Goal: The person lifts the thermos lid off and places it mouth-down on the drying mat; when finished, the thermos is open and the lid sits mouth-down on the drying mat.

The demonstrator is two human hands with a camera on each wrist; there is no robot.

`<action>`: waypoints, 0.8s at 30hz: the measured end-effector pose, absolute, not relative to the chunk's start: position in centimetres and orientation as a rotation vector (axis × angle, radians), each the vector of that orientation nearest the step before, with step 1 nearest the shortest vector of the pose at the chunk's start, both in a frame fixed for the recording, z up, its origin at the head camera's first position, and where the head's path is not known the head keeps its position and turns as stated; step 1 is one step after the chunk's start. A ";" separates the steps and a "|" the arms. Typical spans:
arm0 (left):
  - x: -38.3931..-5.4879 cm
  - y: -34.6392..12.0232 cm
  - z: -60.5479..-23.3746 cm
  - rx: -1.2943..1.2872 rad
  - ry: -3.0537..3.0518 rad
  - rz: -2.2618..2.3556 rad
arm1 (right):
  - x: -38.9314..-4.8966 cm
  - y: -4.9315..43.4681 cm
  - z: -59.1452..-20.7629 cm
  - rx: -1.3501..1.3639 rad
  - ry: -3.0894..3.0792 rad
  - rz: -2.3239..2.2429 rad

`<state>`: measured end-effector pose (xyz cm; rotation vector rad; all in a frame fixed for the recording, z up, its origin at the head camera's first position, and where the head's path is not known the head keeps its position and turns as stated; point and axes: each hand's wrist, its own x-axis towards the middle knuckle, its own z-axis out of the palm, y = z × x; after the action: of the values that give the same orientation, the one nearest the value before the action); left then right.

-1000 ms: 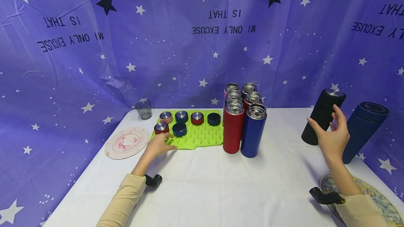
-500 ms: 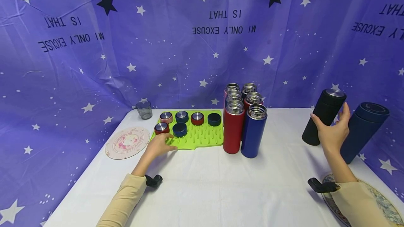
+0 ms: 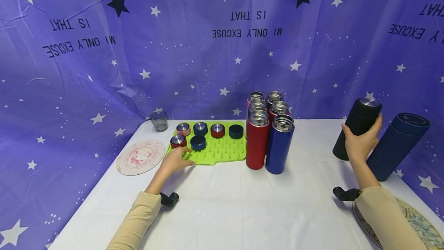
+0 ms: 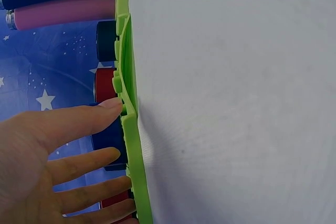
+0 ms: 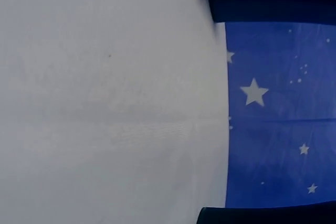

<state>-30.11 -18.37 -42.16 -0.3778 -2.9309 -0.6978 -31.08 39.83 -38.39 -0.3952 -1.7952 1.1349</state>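
Note:
My left hand (image 3: 176,160) lies at the front left edge of a green bumpy mat (image 3: 222,150), next to a red lid (image 3: 178,140) and a blue lid (image 3: 198,142). In the left wrist view its fingers (image 4: 79,166) are spread and loosely bent, with nothing held. My right hand (image 3: 362,144) is wrapped round an upright black thermos bottle (image 3: 359,120) with its cap on, thumb on the near left side; its other fingers are largely hidden. Just right of it stands a capped navy thermos bottle (image 3: 399,146). The right wrist view does not show the hand.
Several uncapped thermos bottles, including a red bottle (image 3: 256,142) and a blue bottle (image 3: 280,146), stand grouped mid-table. A glass (image 3: 158,121) and round pink mat (image 3: 141,157) are at left. A patterned round mat (image 3: 412,219) lies under the right forearm.
My right hand has moved slightly left and closed round the black thermos bottle, after hovering beside it with fingers apart. The left hand has stayed in place.

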 end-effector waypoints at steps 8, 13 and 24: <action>-30.0 -18.4 -42.0 -0.382 -2.932 -0.707 | -31.9 40.3 -39.2 -0.394 -1.759 1.082; -30.1 -18.4 -42.1 -0.379 -2.929 -0.711 | -31.8 40.3 -39.3 -0.372 -1.734 1.060; -29.8 -18.3 -41.3 -0.399 -2.897 -0.761 | -31.3 39.7 -38.6 -0.217 -1.642 1.095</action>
<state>-29.83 -18.29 -41.28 -0.3991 -2.8965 -0.7612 -31.29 39.73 -38.60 -0.2167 -1.6424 1.0950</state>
